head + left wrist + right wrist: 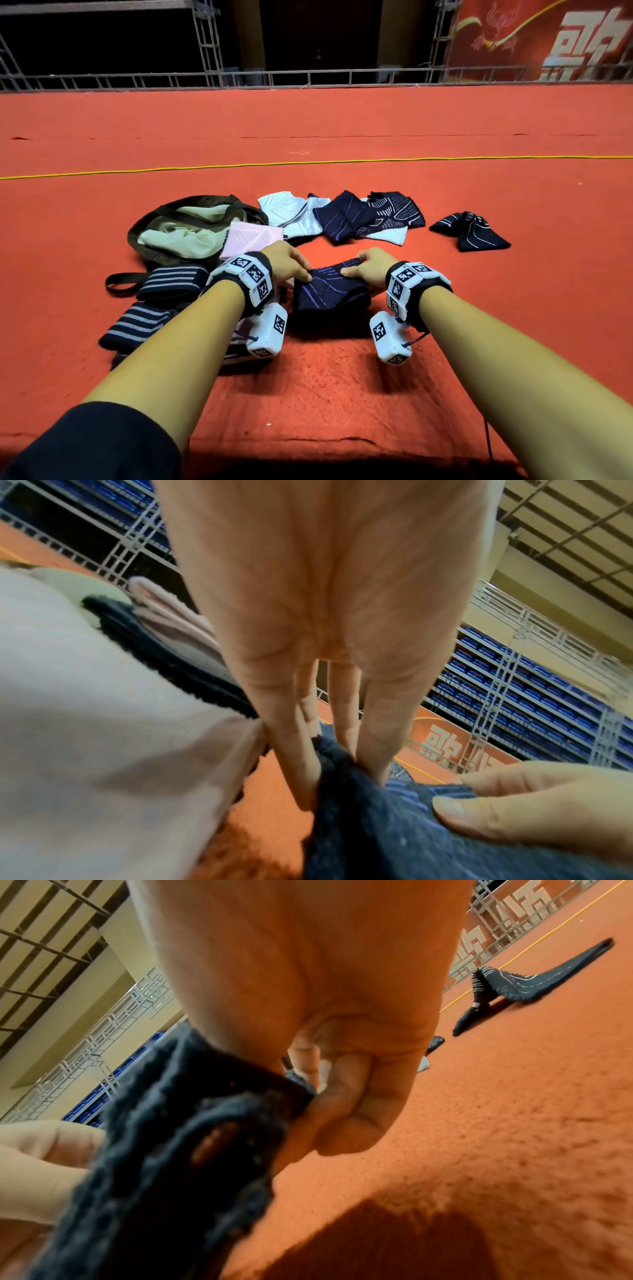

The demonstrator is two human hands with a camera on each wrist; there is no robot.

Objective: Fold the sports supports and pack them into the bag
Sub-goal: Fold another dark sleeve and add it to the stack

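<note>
Red carpet floor. Far left: two striped supports, olive bag open behind them, pink support at the bag's right rim. Left hand pinches the left end of the navy purple-lined support, fingers extended down onto the fabric. Right hand curls around its right end. Support is held low over the carpet, centre. Behind: mixed pile of supports. Far right: lone black support.
</note>
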